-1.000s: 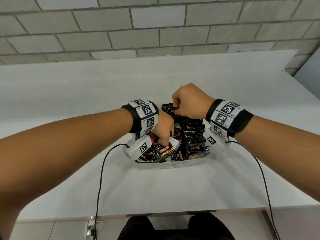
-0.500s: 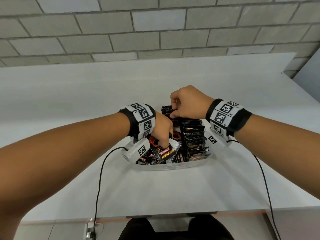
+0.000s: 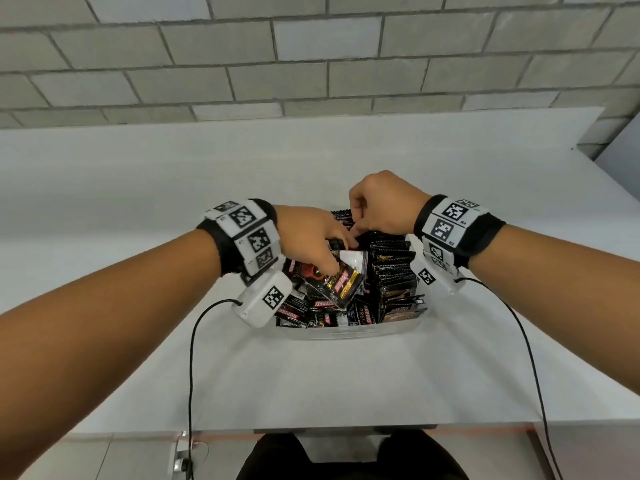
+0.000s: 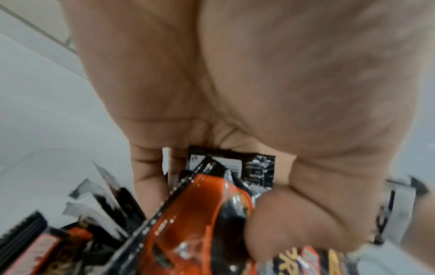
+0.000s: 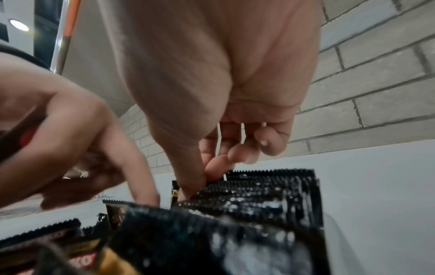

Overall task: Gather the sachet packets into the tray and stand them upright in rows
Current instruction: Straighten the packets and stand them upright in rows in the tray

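Observation:
A clear plastic tray (image 3: 349,332) on the white table holds many black, red and gold sachet packets. On its right side a row of sachets (image 3: 393,268) stands upright; on its left side loose sachets (image 3: 311,308) lie in a heap. My left hand (image 3: 322,247) grips a small bunch of sachets (image 3: 341,282) above the heap, thumb and fingers curled round them (image 4: 212,195). My right hand (image 3: 375,209) pinches the top edge of the rearmost upright sachets (image 5: 247,184) between thumb and forefinger at the tray's far end.
The white table (image 3: 311,161) stretches bare behind and beside the tray, up to a grey block wall (image 3: 311,53). Two black cables (image 3: 190,358) run from the wrist cameras over the table's front edge. The table's right edge (image 3: 588,161) is near.
My left hand has lifted slightly and turned with its bunch of sachets. The right hand stays pinching the rear sachets, nearly still.

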{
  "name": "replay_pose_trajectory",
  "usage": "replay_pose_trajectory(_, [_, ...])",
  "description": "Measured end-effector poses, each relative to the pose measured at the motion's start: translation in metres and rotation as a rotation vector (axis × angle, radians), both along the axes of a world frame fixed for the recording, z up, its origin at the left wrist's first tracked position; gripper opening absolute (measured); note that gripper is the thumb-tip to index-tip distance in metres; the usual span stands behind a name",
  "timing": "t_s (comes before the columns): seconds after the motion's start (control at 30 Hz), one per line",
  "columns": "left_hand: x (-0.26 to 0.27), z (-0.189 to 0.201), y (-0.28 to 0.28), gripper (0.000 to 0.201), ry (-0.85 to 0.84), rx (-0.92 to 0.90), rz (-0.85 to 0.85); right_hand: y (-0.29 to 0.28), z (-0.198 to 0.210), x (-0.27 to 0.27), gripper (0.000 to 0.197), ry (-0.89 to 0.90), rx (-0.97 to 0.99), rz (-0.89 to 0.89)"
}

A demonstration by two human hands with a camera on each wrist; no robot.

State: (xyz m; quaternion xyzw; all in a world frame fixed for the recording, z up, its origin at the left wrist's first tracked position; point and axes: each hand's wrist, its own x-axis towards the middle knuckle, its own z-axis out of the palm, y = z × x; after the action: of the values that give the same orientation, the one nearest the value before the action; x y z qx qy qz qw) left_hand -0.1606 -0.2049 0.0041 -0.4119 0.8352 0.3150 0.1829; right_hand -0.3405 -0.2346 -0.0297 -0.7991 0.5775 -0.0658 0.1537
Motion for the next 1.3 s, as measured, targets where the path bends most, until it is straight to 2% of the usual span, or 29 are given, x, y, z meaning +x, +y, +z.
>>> replay_pose_trajectory(0.17, [0.031,0.003,0.005,0.029,0.4,-0.016,0.358,0.008,0.011,-0.011,0.019,-0.056,-0.027,0.012])
replay_pose_trajectory(0.23, [0.037,-0.003,0.011,0.018,0.57,0.034,0.52,0.015,0.018,-0.016,0.015,-0.093,-0.045,0.021])
replay_pose_trajectory(0.3, [0.041,-0.007,0.019,0.021,0.704,0.147,0.633,0.025,0.025,-0.018,0.024,-0.235,-0.053,-0.018])
replay_pose_trajectory(0.4, [0.045,-0.01,0.031,0.022,0.857,0.297,0.7,0.044,0.036,-0.013,0.036,-0.546,0.09,-0.033])
replay_pose_trajectory(0.5, [0.044,-0.01,0.039,0.022,0.953,0.33,0.742,0.055,0.034,-0.008,0.028,-0.624,0.168,0.021])
replay_pose_trajectory(0.63, [0.041,-0.014,0.05,0.025,1.041,0.349,0.802,0.055,0.027,-0.011,0.022,-0.687,0.17,0.007])
replay_pose_trajectory(0.77, [0.04,-0.02,0.058,0.033,1.122,0.382,0.887,0.057,0.03,-0.013,0.02,-0.657,0.181,0.068])
replay_pose_trajectory(0.87, [0.045,-0.027,0.058,0.026,1.151,0.31,0.918,0.057,0.035,-0.012,0.03,-0.584,0.204,0.093])
replay_pose_trajectory(1.07, [0.076,-0.029,0.049,0.019,1.305,0.171,1.079,0.04,0.04,-0.023,0.017,-0.512,-0.05,-0.094])
replay_pose_trajectory(1.3, [0.085,-0.033,0.045,0.02,1.211,0.179,1.056,0.029,0.021,-0.013,0.01,-0.18,-0.048,0.022])
